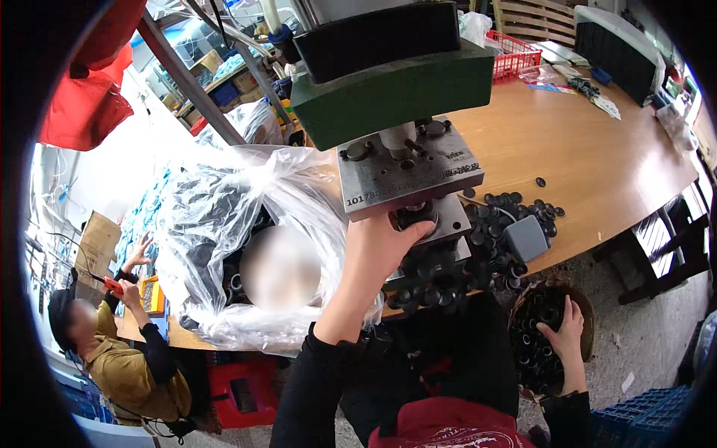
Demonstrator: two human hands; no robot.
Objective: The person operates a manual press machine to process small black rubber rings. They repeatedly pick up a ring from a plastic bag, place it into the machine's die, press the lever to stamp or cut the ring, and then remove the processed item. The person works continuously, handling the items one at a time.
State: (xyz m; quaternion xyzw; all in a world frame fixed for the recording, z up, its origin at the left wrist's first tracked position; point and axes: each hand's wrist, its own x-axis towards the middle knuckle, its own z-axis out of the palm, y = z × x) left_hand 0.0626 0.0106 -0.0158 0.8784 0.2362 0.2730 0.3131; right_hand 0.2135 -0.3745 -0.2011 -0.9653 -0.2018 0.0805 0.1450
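My left hand [379, 250] reaches up to the grey metal die block [411, 175] of a green press [392, 89], fingers pinched on a small black round part [413, 215] sitting in the die opening. My right hand [567, 328] is low at the right, fingers spread down into a round brown basket [579, 299] full of small black ring-shaped parts. More black round parts [508, 213] lie in a pile on the wooden table [597, 149] just right of the press, around a small grey box [526, 237].
A large clear plastic bag [224, 224] of dark parts bulges at the left of the press. A co-worker in an olive jacket [127, 366] sits at far left holding a red tool. A red basket [514, 56] stands at the back; a blue crate [635, 418] at lower right.
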